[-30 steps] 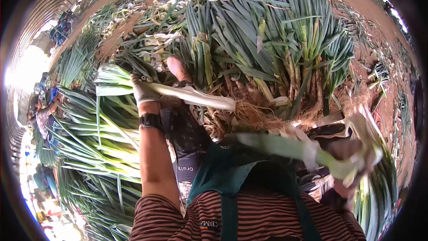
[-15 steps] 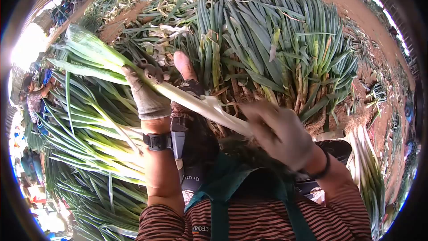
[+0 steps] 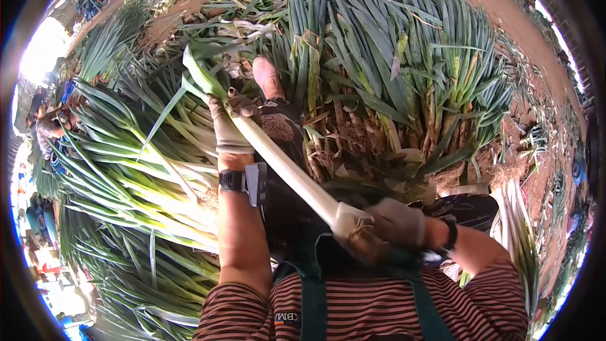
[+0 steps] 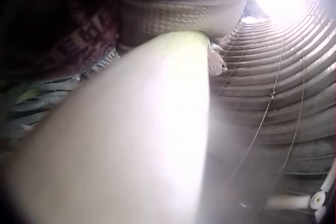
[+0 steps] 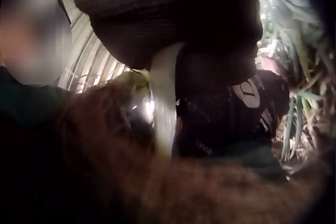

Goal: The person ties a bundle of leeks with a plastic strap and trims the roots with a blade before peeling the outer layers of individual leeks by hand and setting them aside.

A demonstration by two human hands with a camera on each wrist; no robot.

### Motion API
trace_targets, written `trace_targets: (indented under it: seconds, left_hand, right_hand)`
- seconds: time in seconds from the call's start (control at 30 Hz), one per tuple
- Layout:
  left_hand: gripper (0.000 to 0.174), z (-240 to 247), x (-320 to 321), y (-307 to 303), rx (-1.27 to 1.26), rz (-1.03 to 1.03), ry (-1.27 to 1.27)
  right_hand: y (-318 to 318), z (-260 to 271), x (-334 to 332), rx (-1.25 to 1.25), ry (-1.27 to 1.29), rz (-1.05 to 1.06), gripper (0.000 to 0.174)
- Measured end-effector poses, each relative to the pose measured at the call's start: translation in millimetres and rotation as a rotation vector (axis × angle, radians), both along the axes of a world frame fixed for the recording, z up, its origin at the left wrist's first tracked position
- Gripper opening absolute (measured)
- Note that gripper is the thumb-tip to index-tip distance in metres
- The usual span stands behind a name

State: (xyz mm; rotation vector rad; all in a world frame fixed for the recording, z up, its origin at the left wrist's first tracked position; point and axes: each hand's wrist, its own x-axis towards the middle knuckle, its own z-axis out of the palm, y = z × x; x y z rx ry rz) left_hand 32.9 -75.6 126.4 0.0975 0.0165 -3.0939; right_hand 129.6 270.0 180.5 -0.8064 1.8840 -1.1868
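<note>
One long green onion (image 3: 287, 165) slants across the person's lap in the head view, leaves at upper left and root end at lower right. The gloved left hand (image 3: 228, 123) grips it just below the green leaves. At the root end, the gloved right hand (image 3: 399, 222), slightly blurred, pinches a loose outer layer. Brown roots (image 3: 365, 244) hang beside that hand. In the right wrist view a pale strip (image 5: 165, 98) runs down from the glove. The white stalk (image 4: 136, 129) fills much of the left wrist view.
A heap of green onions (image 3: 139, 208) lies to the left. More, with roots on, stand bunched in front (image 3: 391, 69). A pile of pale stalks (image 3: 514, 215) lies at the right. Leaf scraps (image 3: 246, 28) litter the soil. Another person (image 3: 49, 127) sits far left.
The left hand has swung the green onion from near level to a steeper slant, root end toward the body. The right hand has let go of a leafy piece at the right and come to the root end.
</note>
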Motion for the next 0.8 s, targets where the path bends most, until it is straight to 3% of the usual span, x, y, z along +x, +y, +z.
trace_targets:
  seconds: [0.1,0.17,0.27,0.33,0.37,0.4,0.5,0.6,0.67,0.73,0.8]
  left_hand:
    - [0.049,-8.3,-5.7,-15.3,-0.183,0.062,-0.115]
    - [0.051,-17.9,-5.0,-30.0,-0.311,0.146,-0.226]
    - [0.051,-11.5,1.2,-32.5,-0.566,0.244,-0.318]
    - [0.051,16.8,10.1,-9.8,-0.643,0.252,-0.284]
    - [0.048,8.4,10.6,-22.1,-0.670,0.240,-0.206]
    - [0.046,44.0,23.5,-4.6,-0.857,0.393,-0.296]
    - [0.052,98.1,62.5,-28.7,-1.021,0.544,-0.238]
    - [0.061,135.2,137.6,-90.1,-1.190,0.597,-0.268]
    - [0.062,151.7,199.5,-113.7,-1.309,0.716,-0.363]
    - [0.063,155.6,263.0,-122.5,-1.328,0.943,-0.740]
    - [0.063,146.3,347.5,-138.4,-1.343,0.889,-0.864]
  right_hand:
    - [54.0,38.9,37.0,0.133,-0.006,-0.087,0.048]
    - [105.1,47.7,63.4,0.292,0.106,0.016,0.047]
    - [132.4,67.4,68.4,0.386,0.243,-0.392,0.046]
    - [120.6,57.2,36.1,0.721,0.403,-0.325,0.040]
    - [109.1,43.8,25.2,0.679,0.736,-0.295,0.038]
    - [95.4,33.5,15.7,0.610,1.064,-0.262,0.038]
    - [60.2,42.7,-15.1,0.218,1.033,-0.243,0.038]
    - [40.0,53.1,-39.1,0.069,0.858,-0.244,0.036]
    - [33.4,55.2,-53.6,0.147,0.851,-0.177,0.035]
    - [35.3,41.6,-66.4,0.168,0.919,-0.143,0.035]
    - [30.8,41.8,-71.7,0.180,0.907,-0.087,0.034]
